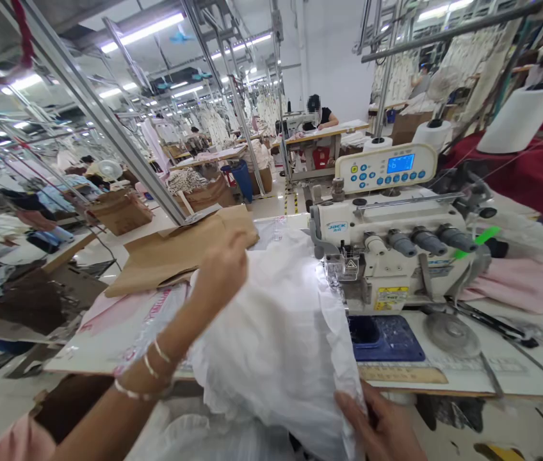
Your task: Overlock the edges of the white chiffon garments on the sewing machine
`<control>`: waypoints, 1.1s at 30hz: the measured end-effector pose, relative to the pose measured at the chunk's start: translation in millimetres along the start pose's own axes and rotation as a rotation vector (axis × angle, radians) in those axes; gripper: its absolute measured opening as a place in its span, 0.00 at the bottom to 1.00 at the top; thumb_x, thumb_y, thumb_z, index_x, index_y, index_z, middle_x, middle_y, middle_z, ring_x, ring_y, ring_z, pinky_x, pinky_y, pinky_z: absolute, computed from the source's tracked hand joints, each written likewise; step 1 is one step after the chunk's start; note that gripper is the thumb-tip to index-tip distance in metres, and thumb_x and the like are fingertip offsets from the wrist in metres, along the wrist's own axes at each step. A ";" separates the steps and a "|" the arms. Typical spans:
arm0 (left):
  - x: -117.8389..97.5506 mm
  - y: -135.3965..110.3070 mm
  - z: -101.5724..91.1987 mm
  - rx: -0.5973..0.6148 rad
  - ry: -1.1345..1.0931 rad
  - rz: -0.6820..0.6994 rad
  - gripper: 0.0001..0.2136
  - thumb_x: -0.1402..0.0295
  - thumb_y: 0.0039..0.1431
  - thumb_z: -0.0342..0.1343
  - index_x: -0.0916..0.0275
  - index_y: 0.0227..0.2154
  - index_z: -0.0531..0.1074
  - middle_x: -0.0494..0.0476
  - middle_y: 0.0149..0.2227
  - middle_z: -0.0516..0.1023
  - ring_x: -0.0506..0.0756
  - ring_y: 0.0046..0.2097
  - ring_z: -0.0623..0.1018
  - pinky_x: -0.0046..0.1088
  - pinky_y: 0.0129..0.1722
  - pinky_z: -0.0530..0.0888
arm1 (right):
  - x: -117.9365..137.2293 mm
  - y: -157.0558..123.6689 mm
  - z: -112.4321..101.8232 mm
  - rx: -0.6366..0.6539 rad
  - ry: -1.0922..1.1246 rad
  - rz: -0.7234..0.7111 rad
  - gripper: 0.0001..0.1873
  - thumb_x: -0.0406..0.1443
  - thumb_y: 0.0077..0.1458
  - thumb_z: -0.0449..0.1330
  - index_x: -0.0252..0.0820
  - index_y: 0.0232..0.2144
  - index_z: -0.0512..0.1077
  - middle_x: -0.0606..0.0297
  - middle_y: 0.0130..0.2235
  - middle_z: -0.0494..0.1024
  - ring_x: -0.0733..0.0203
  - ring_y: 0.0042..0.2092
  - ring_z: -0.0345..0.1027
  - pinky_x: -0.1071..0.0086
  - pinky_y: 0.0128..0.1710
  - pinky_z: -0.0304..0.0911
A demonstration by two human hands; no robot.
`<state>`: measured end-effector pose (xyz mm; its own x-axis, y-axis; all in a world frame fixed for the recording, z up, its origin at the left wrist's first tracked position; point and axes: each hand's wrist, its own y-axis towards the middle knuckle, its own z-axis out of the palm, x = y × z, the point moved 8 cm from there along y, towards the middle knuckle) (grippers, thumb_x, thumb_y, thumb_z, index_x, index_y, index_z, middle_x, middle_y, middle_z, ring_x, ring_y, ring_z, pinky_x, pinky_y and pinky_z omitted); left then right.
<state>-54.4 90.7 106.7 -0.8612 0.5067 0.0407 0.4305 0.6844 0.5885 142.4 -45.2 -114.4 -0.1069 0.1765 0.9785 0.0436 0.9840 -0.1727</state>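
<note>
A crumpled white ruffled garment (271, 326) hangs in front of me, held up between both hands. My left hand (221, 269), with thin bangles on its wrist, grips the garment's upper edge beside a sheet of brown kraft paper (180, 253). My right hand (377, 426) pinches the garment's lower right edge at the bottom of the view. To the right of the fabric stands a cream JACK overlock sewing machine (387, 250), its presser foot (341, 269) close to the garment's edge. The fabric hides part of the worktable.
A white worktable (473, 378) carries a wooden ruler (403, 374), a dark blue pad (387, 339) and pink fabric (526, 285). White thread cones (432, 134) stand behind the machine. A co-worker (319, 112) sits at a table beyond, among metal rails and cardboard boxes.
</note>
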 end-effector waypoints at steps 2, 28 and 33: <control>-62.4 -16.8 6.1 -0.066 -0.200 0.160 0.08 0.75 0.62 0.47 0.65 0.40 0.69 0.61 0.43 0.74 0.55 0.46 0.75 0.32 0.45 0.75 | 9.6 14.3 -6.8 -0.007 -0.077 -0.078 0.22 0.53 0.53 0.58 0.41 0.36 0.75 0.61 0.31 0.80 0.56 0.32 0.72 0.71 0.33 0.66; -110.1 -34.3 45.7 -0.111 -0.509 0.207 0.11 0.83 0.61 0.46 0.68 0.39 0.71 0.62 0.41 0.74 0.55 0.48 0.73 0.35 0.46 0.77 | 25.5 19.5 -6.5 -0.150 0.129 -0.088 0.19 0.51 0.55 0.58 0.40 0.29 0.71 0.68 0.23 0.72 0.65 0.26 0.60 0.76 0.24 0.56; -136.8 -53.9 36.0 -0.100 -0.347 0.408 0.08 0.78 0.63 0.48 0.70 0.40 0.71 0.63 0.40 0.76 0.58 0.49 0.74 0.38 0.48 0.77 | 27.0 19.6 -8.9 -0.175 0.148 -0.132 0.16 0.49 0.54 0.60 0.41 0.29 0.72 0.69 0.23 0.73 0.65 0.26 0.62 0.77 0.27 0.60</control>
<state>49.9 3.3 40.3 -0.4826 0.8755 0.0230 0.6689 0.3515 0.6550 149.2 -21.3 -90.3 0.0232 0.0289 0.9993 0.2113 0.9769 -0.0332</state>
